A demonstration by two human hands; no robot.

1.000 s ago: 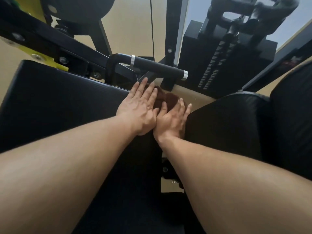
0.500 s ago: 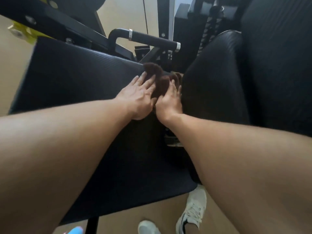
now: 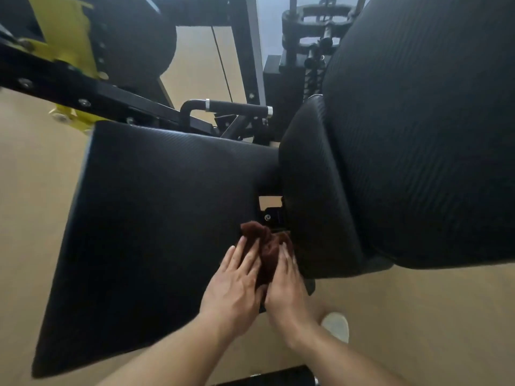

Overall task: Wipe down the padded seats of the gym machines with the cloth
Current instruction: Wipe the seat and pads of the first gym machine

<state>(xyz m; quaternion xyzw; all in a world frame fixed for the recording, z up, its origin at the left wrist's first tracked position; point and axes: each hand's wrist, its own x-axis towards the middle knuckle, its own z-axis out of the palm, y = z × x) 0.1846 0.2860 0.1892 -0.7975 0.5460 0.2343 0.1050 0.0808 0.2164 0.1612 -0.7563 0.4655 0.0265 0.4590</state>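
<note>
A dark brown cloth (image 3: 266,247) lies bunched on the right edge of the black padded seat (image 3: 145,218), beside the lower back pad (image 3: 315,207). My left hand (image 3: 237,285) lies flat on the cloth and the seat with straight fingers. My right hand (image 3: 287,288) presses the cloth's right side, its fingers straight, close to the lower back pad. Both hands touch each other at the thumbs. The large upper back pad (image 3: 429,140) fills the right of the view.
A black handle with silver rings (image 3: 237,107) sticks out behind the seat. Black frame bars and a yellow bracket (image 3: 69,40) stand at the upper left, a weight stack mechanism (image 3: 315,51) at the top. A light-coloured shoe (image 3: 335,325) stands on the tan floor.
Both hands have dragged the cloth back along the seat's right edge, from near the handle toward me. The view has pulled back and shows the whole seat.
</note>
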